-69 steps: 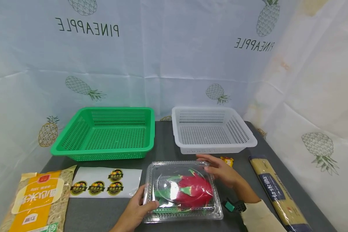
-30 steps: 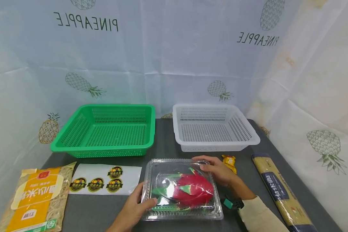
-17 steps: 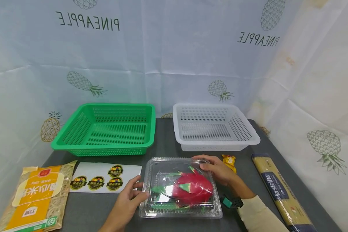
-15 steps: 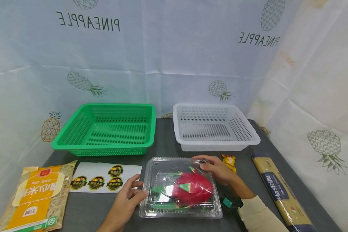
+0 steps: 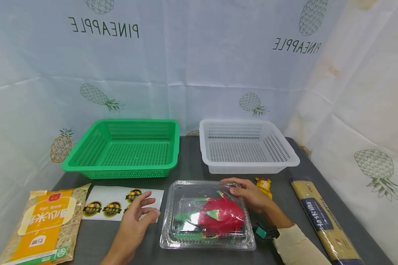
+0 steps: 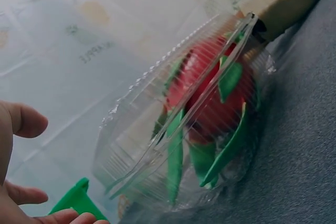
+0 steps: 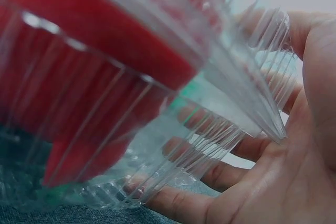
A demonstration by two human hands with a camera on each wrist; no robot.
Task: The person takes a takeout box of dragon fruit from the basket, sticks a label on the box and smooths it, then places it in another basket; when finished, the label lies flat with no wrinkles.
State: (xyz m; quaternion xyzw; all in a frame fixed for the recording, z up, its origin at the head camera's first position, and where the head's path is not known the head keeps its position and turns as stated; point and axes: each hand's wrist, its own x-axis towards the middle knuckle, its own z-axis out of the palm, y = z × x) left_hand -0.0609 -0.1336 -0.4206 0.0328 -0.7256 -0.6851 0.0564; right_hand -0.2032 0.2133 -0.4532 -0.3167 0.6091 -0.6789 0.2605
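Observation:
A clear plastic clamshell container (image 5: pixel 185 243) with a pink dragon fruit (image 5: pixel 226 217) inside stands on the dark table, its lid down. At its far right corner my right hand (image 5: pixel 252 197) grips the side; in the right wrist view its fingers (image 7: pixel 226 174) lie around the ribbed wall. My left hand (image 5: pixel 131 226) hovers left of the container, apart from it, with fingers loosely bent and nothing in them. Beneath and beyond that hand lies a white sheet (image 5: pixel 109 191) bearing several round black-and-gold stickers (image 5: pixel 112 209), one partly covered by the hand.
A green basket (image 5: pixel 119 169) and a white basket (image 5: pixel 248 168) stand along the back. An orange noodle bag (image 5: pixel 44 228) lies at left, a long pasta pack (image 5: pixel 325 221) at right. A small yellow packet (image 5: pixel 264 186) sits behind my right wrist.
My left hand has let go of the container's left side and moved left, toward the sticker sheet. The container was lowered slightly earlier. My right hand keeps its place at the corner.

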